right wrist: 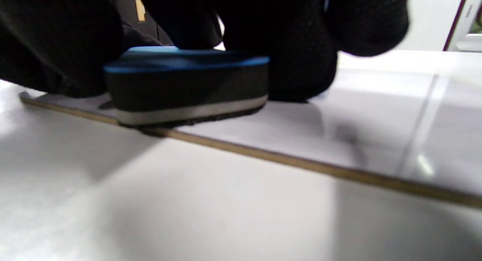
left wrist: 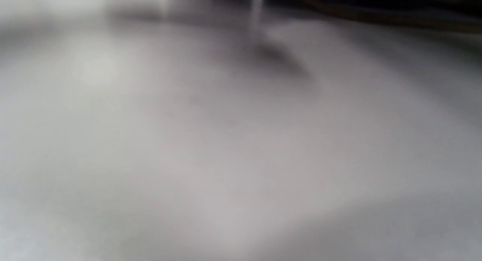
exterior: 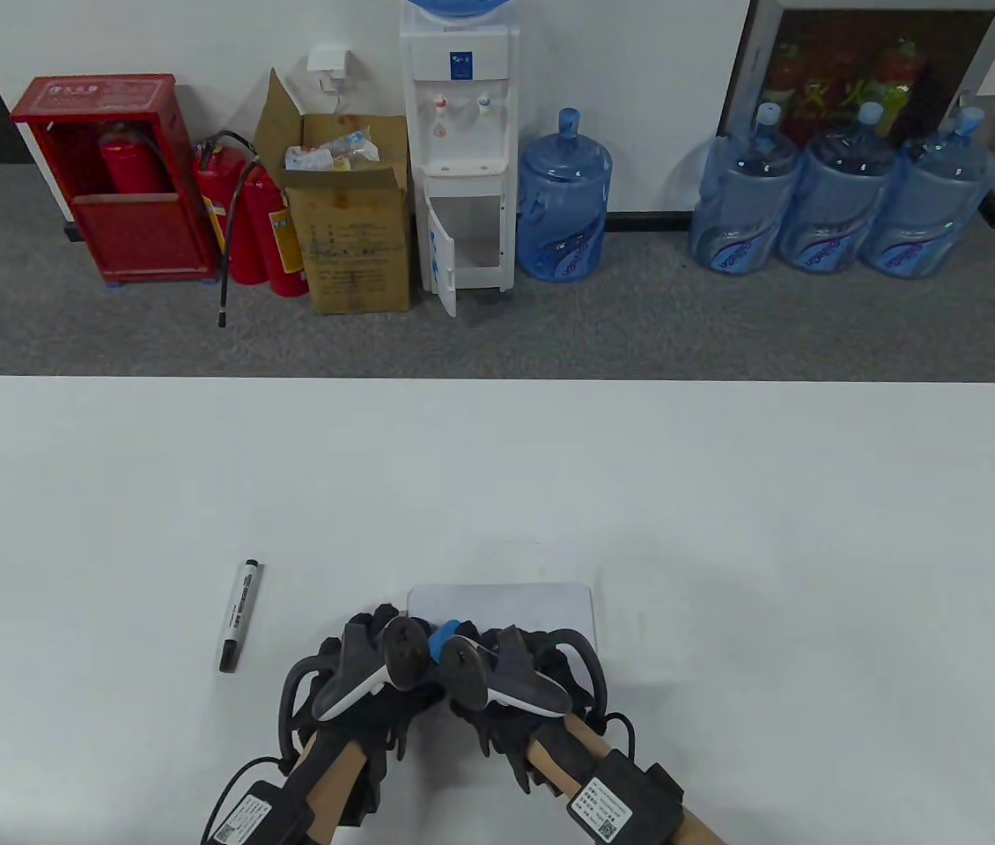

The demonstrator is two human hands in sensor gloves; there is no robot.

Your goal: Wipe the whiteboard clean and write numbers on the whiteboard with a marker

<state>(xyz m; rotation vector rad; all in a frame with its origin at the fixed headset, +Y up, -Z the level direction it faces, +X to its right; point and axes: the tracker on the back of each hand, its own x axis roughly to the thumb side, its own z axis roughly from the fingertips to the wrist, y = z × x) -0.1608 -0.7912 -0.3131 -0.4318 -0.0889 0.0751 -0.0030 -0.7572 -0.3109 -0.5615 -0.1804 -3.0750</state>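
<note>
A small whiteboard [exterior: 533,603] lies flat near the table's front edge. My right hand [exterior: 497,651] grips a blue-topped eraser [exterior: 445,630] and holds it on the board's near left part. In the right wrist view the eraser [right wrist: 188,84] sits flat at the edge of the board [right wrist: 376,118], with black gloved fingers [right wrist: 301,46] around it. A faint dark smudge [right wrist: 346,135] shows on the board to its right. My left hand [exterior: 370,634] rests at the board's left end, fingers mostly hidden under its tracker. A black-and-white marker [exterior: 239,614] lies capped on the table to the left. The left wrist view is a grey blur.
The white table [exterior: 726,493] stretches wide beyond the board. On the floor behind stand a water dispenser [exterior: 460,150], several blue water jugs [exterior: 832,194], a cardboard box [exterior: 357,220] and red fire extinguishers [exterior: 251,220].
</note>
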